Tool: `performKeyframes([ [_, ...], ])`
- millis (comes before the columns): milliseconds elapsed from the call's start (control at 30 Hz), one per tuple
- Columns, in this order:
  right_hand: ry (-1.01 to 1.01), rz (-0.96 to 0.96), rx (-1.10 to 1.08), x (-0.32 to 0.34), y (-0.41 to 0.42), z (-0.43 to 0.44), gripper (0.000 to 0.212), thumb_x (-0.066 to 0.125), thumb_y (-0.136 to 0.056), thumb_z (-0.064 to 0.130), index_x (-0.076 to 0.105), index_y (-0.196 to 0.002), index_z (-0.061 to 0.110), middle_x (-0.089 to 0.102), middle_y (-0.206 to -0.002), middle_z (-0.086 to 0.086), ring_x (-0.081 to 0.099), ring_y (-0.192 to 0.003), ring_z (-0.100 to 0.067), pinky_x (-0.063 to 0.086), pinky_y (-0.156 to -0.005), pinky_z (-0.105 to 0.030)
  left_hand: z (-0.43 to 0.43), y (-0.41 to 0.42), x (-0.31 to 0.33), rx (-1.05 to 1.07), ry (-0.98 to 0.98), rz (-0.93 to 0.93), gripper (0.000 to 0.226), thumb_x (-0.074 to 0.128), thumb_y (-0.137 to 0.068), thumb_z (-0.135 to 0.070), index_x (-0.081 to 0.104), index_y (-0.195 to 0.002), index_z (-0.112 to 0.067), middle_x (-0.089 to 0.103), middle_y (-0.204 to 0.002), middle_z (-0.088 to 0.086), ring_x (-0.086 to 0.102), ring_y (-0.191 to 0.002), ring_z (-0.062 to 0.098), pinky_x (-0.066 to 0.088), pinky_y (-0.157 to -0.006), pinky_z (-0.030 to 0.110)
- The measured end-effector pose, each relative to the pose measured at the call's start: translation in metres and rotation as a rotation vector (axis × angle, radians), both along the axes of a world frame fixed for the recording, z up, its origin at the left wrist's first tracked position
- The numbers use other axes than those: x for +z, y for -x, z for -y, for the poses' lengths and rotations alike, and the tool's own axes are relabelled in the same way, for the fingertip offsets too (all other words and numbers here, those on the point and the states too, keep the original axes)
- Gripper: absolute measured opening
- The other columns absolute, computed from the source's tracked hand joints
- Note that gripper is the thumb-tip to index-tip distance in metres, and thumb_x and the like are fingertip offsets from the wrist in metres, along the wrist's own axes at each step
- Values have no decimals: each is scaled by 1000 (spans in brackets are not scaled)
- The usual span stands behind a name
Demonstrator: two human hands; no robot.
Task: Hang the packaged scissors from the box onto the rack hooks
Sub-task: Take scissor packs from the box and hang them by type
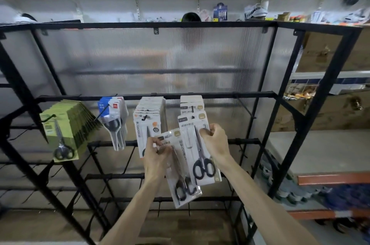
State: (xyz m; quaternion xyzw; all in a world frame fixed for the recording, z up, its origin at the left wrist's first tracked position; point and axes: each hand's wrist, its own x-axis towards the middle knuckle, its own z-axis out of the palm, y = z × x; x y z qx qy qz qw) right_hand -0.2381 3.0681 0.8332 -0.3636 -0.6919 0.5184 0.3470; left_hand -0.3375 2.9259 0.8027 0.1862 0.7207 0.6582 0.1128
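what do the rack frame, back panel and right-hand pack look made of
Rack frame: probably metal, matte black, thin straight bars. Back panel: translucent ribbed plastic; blurred shapes show through. Pack in right hand: white card, seemingly under clear plastic.

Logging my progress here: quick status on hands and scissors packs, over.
Left hand grips one tilted pack. Right hand pinches a second pack, upright, at the hook with matching packs; hooked or not, cannot tell. Nothing in the way.
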Motion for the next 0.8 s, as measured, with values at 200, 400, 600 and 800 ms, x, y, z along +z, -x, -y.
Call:
performKeyframes([
  [200,40,-9,-29,-12,0,-3,11,60,-95,18,58,-104,12,67,-95,-2,62,-79,-14,50,-65,-24,-7,7,0,-1,44,-18,18,63,-94,-2,48,-97,-12,59,-79,-1,51,-58,9,45,-47,18],
  [400,58,0,-49,-15,18,-15,7,58,-97,17,57,-103,14,66,-95,-3,62,-81,-15,49,-67,-26,-14,19,-5,-31,76,31,21,64,-93,-4,49,-96,-18,70,-97,11,63,-71,20,61,-72,48],
  [600,60,32,-86,-13,48,-44,8,58,-95,17,57,-98,9,60,-85,-4,51,-69,-13,43,-59,-25,-18,34,-10,-45,91,-1,24,65,-94,-3,49,-92,-21,73,-96,0,70,-82,10,49,-56,19],
  [800,77,40,-145,-22,74,-58,18,60,-94,20,56,-82,7,56,-75,-6,48,-67,-16,39,-61,-31,-14,48,-8,-66,88,4,24,65,-93,-4,48,-93,-21,71,-90,4,62,-70,13,51,-56,30],
])
